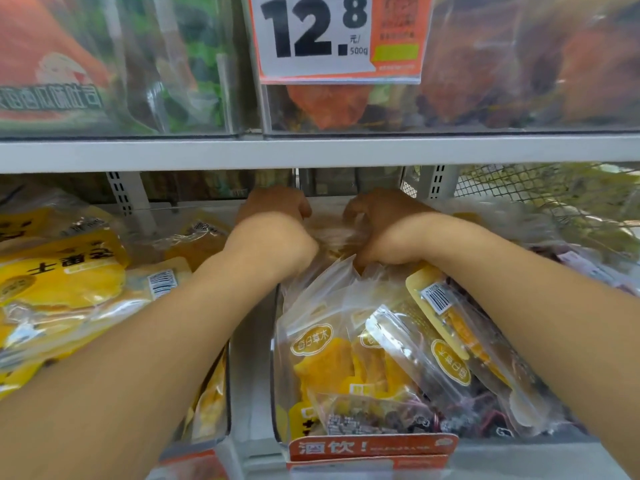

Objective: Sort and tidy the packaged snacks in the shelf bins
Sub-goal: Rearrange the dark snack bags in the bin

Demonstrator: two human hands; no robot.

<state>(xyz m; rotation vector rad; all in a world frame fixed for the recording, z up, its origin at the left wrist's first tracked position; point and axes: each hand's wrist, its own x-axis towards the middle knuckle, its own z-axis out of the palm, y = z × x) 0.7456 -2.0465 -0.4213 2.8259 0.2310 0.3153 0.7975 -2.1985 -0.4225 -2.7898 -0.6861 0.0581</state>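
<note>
Both arms reach deep into the clear plastic shelf bin [277, 393] at centre right of the frame, under the grey metal shelf rail [318, 152]. The left hand [273, 207] and the right hand [377, 211] sit side by side at the back of that bin, just below the middle of the frame. Their fingers curl down into a crinkled clear snack packet [332, 235] lying between them. Each hand looks to be gripping that packet, though the fingertips are hidden behind the knuckles and the view is blurred there.

In front of the wrists the bin is heaped with clear pouches of yellow dried fruit with gold oval labels [332, 358]. They lie tilted and overlapping, some with barcodes up, and a darker purple packet [381, 415] sits at the bottom front. At the left of the frame a neighbouring bin holds yellow printed dried-mango bags [69, 271], also loosely piled. A white and orange price card reading 12.8 [315, 36] hangs at top centre on the upper bins.

The step in hand appears to be pulling or straightening stock at the rear of the centre bin. The next move likely calls for lifting the gripped packet clear without dragging the front pouches, then either setting it flat or carrying it to a matching bin. The slippery film could let neighbouring pouches slide forward.
</note>
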